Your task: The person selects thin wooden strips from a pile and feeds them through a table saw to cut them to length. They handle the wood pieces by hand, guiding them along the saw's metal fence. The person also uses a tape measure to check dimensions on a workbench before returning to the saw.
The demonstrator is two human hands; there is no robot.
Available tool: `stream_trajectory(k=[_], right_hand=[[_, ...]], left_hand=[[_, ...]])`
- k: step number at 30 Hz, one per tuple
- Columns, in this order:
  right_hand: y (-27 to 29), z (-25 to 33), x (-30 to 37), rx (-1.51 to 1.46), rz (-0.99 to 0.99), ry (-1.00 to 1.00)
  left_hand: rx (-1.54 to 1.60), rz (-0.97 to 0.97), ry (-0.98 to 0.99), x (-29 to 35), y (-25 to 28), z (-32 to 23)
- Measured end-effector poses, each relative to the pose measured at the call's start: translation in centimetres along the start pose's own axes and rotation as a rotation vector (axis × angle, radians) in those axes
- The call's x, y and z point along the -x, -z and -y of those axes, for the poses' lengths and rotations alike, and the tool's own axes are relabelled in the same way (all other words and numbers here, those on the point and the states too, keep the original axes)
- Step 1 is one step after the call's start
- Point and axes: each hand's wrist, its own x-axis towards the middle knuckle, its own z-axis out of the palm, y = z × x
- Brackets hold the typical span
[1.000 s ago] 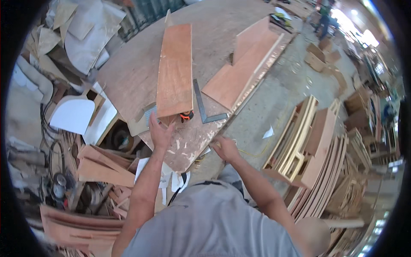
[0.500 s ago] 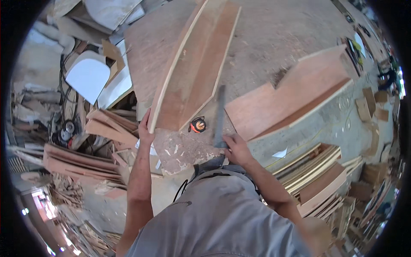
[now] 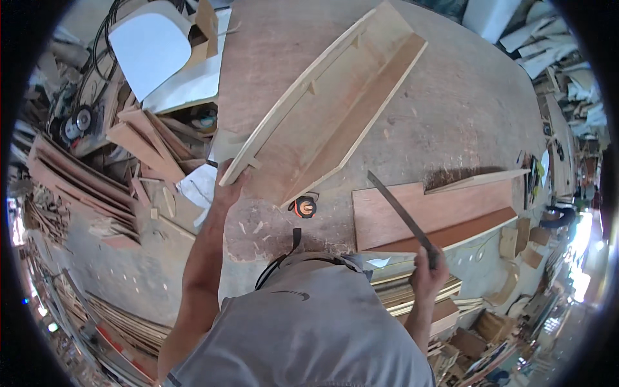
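Note:
My left hand (image 3: 233,182) is closed around the near left corner of a long, shallow wooden frame (image 3: 329,103), a plywood panel with raised edge strips and small blocks inside. The frame slants away to the far right across the worktable. To the right, my right hand (image 3: 429,274) grips the dark end of a handsaw (image 3: 401,211), its long grey blade pointing up and left; the teeth are too blurred to see. An orange and black tape measure (image 3: 304,206) lies by the frame's near end. At the right lies a second plywood piece (image 3: 393,216), notched and edged.
The worktable (image 3: 464,109) carries these pieces. Curved boards (image 3: 84,187) and wood offcuts (image 3: 145,145) pile up on the left, below a white panel (image 3: 148,48). An angle grinder (image 3: 77,122) sits there too. Stacked timber frames (image 3: 419,290) stand beyond the table at near right.
The handsaw has moved right, away from the tape measure, and tilted over in my right hand. The wooden frame now slants further right, my left hand still on its corner. The view has shifted.

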Motion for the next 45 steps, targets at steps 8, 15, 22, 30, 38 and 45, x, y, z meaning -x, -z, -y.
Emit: stream_trajectory(k=[8,15,22,30,38,45], right_hand=[[-0.1,13.0,-9.1,-0.126,0.289,0.209],[-8.4,21.7,-12.5,0.111,0.862,0.319],[-19.5,26.4,-12.2,0.366,1.049,0.43],[-25.7,28.9,-9.7,0.488,1.067,0.552],[-28.4,26.9,-8.4,0.506,0.989,0.547],[-30.5,25.4,-7.2,0.546,0.916,0.612]], left_hand=[[-0.034,0.098,-0.214,-0.4,0.8,3.1],[-0.212,-0.321,-0.03,2.7,-0.5,3.1],[-0.52,-0.714,0.212,13.1,-2.3,5.1],[-0.667,-0.681,0.259,14.8,-2.7,4.3],[-0.546,-0.732,0.237,15.7,-3.0,6.1],[-0.495,-0.856,0.164,16.1,-3.4,7.4]])
